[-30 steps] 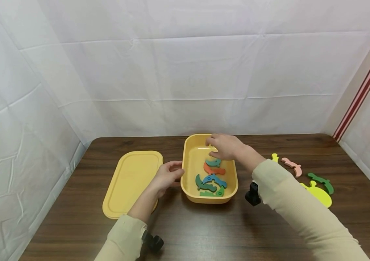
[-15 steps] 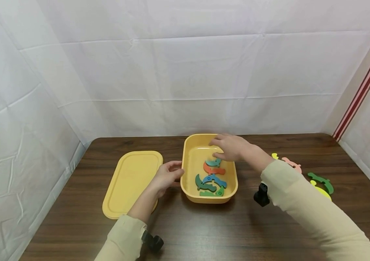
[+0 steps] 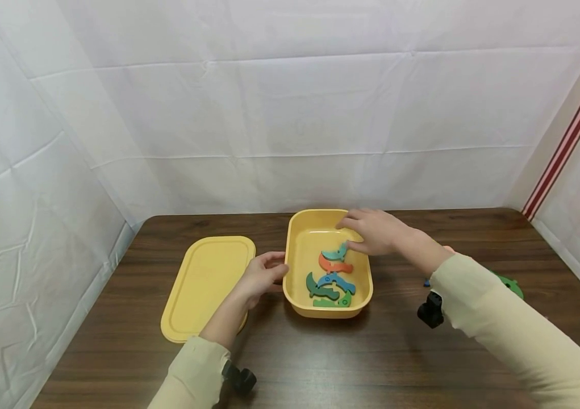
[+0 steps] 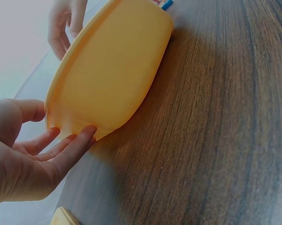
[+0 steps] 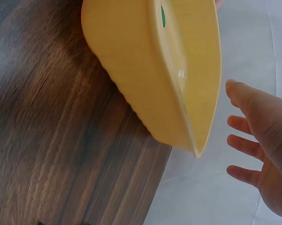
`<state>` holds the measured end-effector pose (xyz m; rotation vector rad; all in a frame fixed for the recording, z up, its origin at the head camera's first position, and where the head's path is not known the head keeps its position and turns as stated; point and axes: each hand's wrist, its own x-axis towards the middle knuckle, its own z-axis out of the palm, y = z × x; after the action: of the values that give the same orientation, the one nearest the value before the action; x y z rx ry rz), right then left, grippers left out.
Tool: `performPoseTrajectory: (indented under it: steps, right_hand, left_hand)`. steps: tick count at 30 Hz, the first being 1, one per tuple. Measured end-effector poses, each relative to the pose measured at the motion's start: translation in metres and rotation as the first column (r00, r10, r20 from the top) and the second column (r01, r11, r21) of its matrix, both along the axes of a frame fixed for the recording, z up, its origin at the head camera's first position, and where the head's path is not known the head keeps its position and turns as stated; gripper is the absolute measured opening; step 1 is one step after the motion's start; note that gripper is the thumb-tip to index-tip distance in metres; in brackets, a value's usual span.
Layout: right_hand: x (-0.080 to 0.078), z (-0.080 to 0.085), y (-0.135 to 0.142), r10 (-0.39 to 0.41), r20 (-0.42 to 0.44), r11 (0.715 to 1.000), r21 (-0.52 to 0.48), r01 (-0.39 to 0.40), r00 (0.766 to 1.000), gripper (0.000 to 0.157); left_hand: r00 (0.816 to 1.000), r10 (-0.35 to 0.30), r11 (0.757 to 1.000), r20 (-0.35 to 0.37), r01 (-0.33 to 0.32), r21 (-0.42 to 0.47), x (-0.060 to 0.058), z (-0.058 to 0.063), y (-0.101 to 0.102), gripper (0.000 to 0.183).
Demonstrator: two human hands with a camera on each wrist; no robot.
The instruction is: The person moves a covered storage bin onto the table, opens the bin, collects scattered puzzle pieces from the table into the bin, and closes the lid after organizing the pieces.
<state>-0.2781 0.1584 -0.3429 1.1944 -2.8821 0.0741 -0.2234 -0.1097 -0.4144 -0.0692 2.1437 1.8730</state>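
A yellow plastic container stands on the wooden table. Inside it lie several flat animal-shaped toy pieces: a teal one, an orange one, a blue one and green ones. My left hand holds the container's left side, thumb at the rim and fingertips against the outer wall. Above the container's right rim hovers my right hand. Its fingers are spread and slightly bent, with nothing between them in the right wrist view, where the hand is apart from the container.
A yellow lid lies flat on the table left of the container. To the right, more toy pieces are mostly hidden by my right forearm; a green one and a bit of blue show. White cloth hangs behind the table.
My right hand has drawn to the right, from over the container's inside to above its right rim. Its forearm now covers more loose pieces. The left hand and container stay put.
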Motion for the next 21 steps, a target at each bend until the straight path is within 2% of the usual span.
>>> performPoseTrajectory:
  steps: [10,21]
  right_hand:
    - [0.004,-0.003,0.024,-0.020,-0.106,1.000,-0.025,0.017,0.994,0.041]
    - [0.010,-0.015,0.049,-0.088,-0.145,0.996,-0.041,0.083,0.985,0.039]
  left_hand:
    - [1.000,0.014,1.000,0.007,-0.014,-0.006,0.000,0.000,0.000,0.040]
    - [1.000,0.020,1.000,0.004,-0.020,-0.012,0.000,0.000,0.000,0.039]
